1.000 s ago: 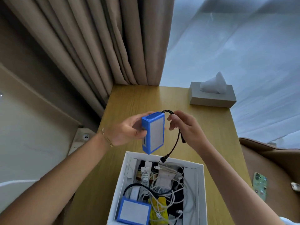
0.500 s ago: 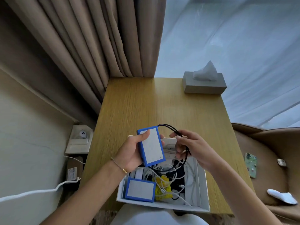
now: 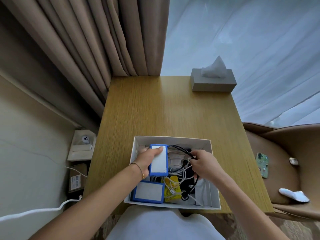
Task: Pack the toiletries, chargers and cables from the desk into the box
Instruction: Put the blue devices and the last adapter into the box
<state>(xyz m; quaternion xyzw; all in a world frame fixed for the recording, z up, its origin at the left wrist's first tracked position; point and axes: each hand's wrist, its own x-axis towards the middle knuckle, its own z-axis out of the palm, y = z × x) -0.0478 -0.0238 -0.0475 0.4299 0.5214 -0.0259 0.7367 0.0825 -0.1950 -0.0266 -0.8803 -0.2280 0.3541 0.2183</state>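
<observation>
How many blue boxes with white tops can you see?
2. One blue-edged pack is held by the left hand over the white box; the other lies in its near-left corner. Cables may hide more.

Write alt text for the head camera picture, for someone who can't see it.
Seen from above, a person's left hand lowers a blue-edged white charger into an open white box on a wooden desk, while the right hand tucks in a black cable. The box already holds a tangle of cables and another blue charger. A tissue box sits at the desk's far corner.

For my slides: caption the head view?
Left hand lowers blue charger into box; right hand holds black cable.
</observation>
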